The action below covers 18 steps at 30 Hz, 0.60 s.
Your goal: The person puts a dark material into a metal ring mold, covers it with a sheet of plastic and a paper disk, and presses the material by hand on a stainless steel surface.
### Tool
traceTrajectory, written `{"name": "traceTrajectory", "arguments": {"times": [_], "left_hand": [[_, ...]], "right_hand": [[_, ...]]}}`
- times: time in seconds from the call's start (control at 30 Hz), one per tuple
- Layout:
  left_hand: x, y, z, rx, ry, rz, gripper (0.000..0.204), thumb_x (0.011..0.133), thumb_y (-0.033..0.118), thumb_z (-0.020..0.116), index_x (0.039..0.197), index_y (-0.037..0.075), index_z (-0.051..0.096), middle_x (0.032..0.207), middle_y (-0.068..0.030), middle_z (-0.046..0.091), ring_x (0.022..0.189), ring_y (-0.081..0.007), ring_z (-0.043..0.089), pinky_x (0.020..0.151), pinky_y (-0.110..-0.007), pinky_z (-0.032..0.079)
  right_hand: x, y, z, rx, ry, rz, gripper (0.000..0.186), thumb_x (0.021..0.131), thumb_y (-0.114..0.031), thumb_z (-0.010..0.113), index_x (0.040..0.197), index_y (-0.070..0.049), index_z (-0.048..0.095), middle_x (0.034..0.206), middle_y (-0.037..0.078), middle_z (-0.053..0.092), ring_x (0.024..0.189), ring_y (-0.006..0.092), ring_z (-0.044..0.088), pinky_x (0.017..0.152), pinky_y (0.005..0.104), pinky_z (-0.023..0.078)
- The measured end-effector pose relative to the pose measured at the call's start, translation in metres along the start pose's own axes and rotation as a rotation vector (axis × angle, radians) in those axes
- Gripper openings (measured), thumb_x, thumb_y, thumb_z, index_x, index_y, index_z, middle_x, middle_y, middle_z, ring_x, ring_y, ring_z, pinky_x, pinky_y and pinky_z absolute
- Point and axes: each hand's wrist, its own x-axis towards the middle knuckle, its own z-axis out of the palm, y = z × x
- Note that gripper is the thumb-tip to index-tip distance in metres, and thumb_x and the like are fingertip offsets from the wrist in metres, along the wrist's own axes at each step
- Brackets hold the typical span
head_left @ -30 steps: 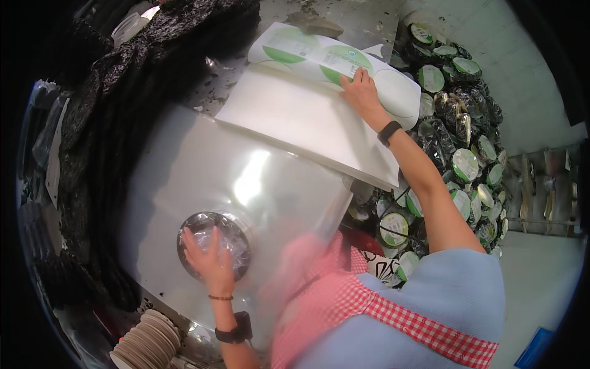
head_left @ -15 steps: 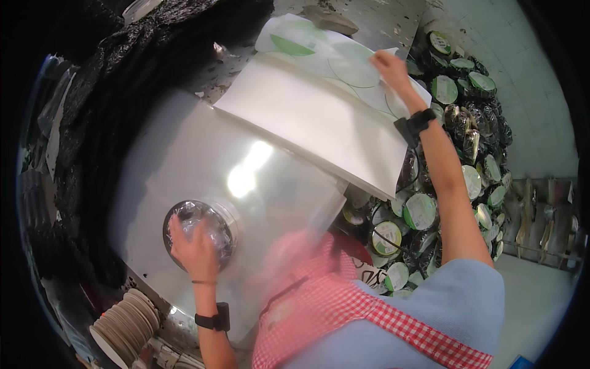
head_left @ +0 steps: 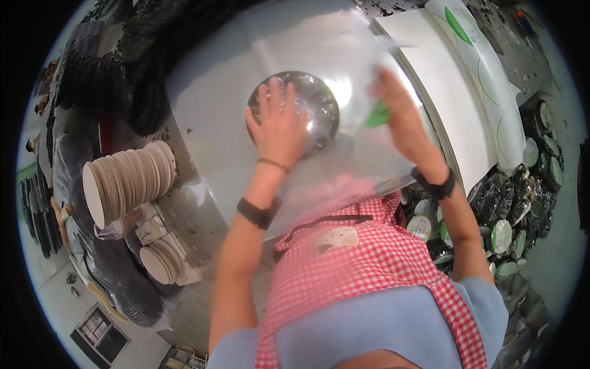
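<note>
My left hand [head_left: 279, 129] lies with fingers spread on a round, dark bundle [head_left: 321, 107] wrapped in clear, shiny plastic. That bundle rests on a smooth, reflective metal worktop [head_left: 221, 92]. To its right, my right hand [head_left: 402, 117] is smeared by motion, with a pale, see-through label that has a green patch [head_left: 377, 115] at its fingers. The label's outline is too blurred to make out. Farther right, a curled label sheet [head_left: 476, 64] with a green patch and curved cut lines lies over a stack of white sheets [head_left: 445, 92].
A row of pale cardboard discs [head_left: 126, 181] stands on edge at the left, with a smaller disc stack [head_left: 161, 261] nearer me. Black netted material [head_left: 147, 80] is heaped at the far left. Wrapped, labelled bundles [head_left: 503, 234] pile up at the right.
My right hand has left the label sheet and come back toward the bundle with a green-patched label. My left hand remains on the bundle. The view has turned leftward.
</note>
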Motion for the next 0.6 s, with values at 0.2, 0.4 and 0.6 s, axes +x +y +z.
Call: {"name": "traceTrajectory", "arguments": {"times": [0.2,0.4,0.6], "left_hand": [[-0.005,-0.001,0.014,0.317,0.005,-0.027,0.063,0.100,0.047,0.022,0.152,0.010,0.021,0.159,-0.0061,0.020,0.147,-0.0224,0.015,0.119,-0.040,0.012],[0.000,-0.006,0.024,0.178,0.000,-0.055,0.061,0.102,0.045,0.022,0.153,0.012,0.016,0.159,-0.0035,0.018,0.146,-0.0191,0.016,0.119,-0.037,0.012],[-0.005,-0.013,0.036,-0.870,0.119,-0.150,0.059,0.101,0.046,0.029,0.149,0.013,0.027,0.153,-0.0066,0.031,0.140,-0.0241,0.029,0.116,-0.038,0.022]], "right_hand": [[0.012,-0.029,0.057,-0.115,-0.285,-0.196,0.052,0.077,-0.006,0.062,0.124,-0.026,0.063,0.143,0.013,0.046,0.130,0.0310,0.046,0.104,0.0406,0.043],[0.040,-0.048,0.041,-0.120,-0.499,-0.167,0.054,0.078,-0.026,0.067,0.130,-0.015,0.054,0.135,0.015,0.051,0.126,0.0308,0.049,0.102,0.0443,0.041],[0.060,-0.053,0.102,-0.015,-0.242,0.001,0.060,0.092,-0.038,0.054,0.135,0.004,0.044,0.143,0.023,0.042,0.133,0.0357,0.040,0.110,0.0469,0.029]]}}
